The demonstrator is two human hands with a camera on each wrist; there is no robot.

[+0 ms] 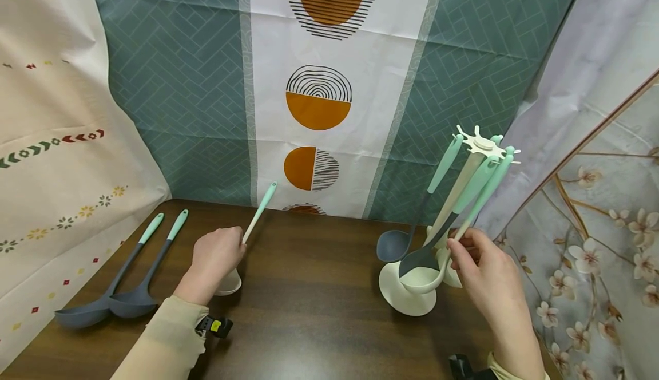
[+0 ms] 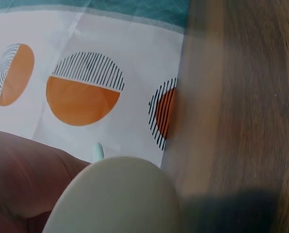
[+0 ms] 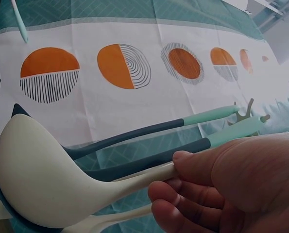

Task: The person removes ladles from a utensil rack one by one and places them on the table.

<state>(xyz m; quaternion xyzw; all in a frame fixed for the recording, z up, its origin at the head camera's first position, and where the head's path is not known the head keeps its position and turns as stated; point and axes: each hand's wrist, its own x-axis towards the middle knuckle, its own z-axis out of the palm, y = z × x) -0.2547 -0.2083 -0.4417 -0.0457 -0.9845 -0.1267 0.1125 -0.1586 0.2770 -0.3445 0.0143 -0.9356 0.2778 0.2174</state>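
My left hand [image 1: 218, 262] grips a cream spoon [image 1: 252, 226] with a mint handle that tilts up to the right. Its bowl is partly hidden behind the hand, and its rounded head [image 2: 122, 196] fills the bottom of the left wrist view. On the right, my right hand [image 1: 486, 274] pinches the stem of a cream ladle [image 1: 419, 281], thumb against fingers. The ladle's mint handle reaches up to the top of the utensil stand [image 1: 484, 144]. Behind it, a dark turner-like utensil [image 1: 424, 257] and a dark ladle [image 1: 392, 246] hang from the same stand.
Two dark ladles with mint handles, a nearer one [image 1: 135, 303] and an outer one [image 1: 84, 314], lie at the left of the brown table [image 1: 309, 311]. The stand's round white base [image 1: 409, 305] sits at the right. Patterned cloths [image 1: 201, 82] hang behind and beside the table.
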